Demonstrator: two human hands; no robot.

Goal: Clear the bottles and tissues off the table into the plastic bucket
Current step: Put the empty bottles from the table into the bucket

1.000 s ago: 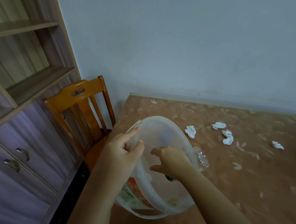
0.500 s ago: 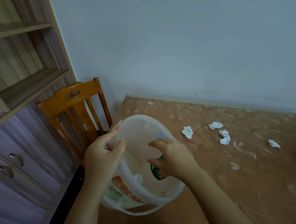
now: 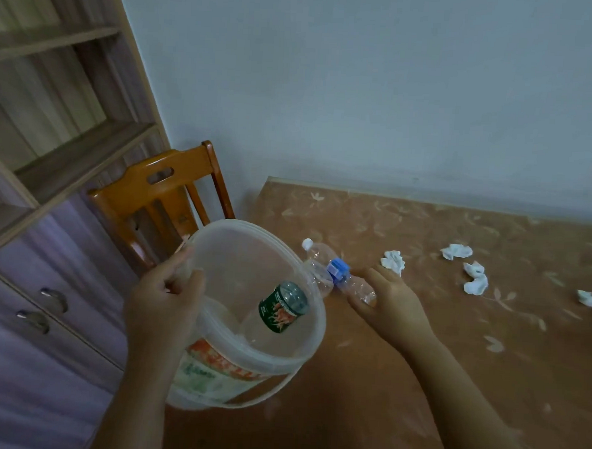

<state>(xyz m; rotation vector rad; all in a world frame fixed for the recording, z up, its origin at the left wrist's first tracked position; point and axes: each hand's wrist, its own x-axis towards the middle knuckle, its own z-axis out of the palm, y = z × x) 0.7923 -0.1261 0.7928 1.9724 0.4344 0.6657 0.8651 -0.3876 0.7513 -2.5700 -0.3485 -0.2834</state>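
My left hand (image 3: 163,294) grips the left rim of a translucent plastic bucket (image 3: 211,374) held tilted at the table's left edge. Inside it lies a green can (image 3: 283,307) next to a clear bottle. My right hand (image 3: 391,303) holds the base of a clear plastic bottle (image 3: 323,265) with a blue label and white cap, lying on the table just right of the bucket rim. Several crumpled white tissues lie on the table: one (image 3: 393,261) just beyond my right fingers, others (image 3: 456,251) (image 3: 475,282) (image 3: 590,299) farther right.
The table (image 3: 486,354) has a brown floral cover and meets a pale wall at the back. A wooden chair (image 3: 159,196) stands behind the bucket. A shelf unit with purple drawers (image 3: 44,279) fills the left side.
My right hand let the green can go into the bucket, drew out to the right and took hold of the clear bottle on the table. The view shifted slightly.
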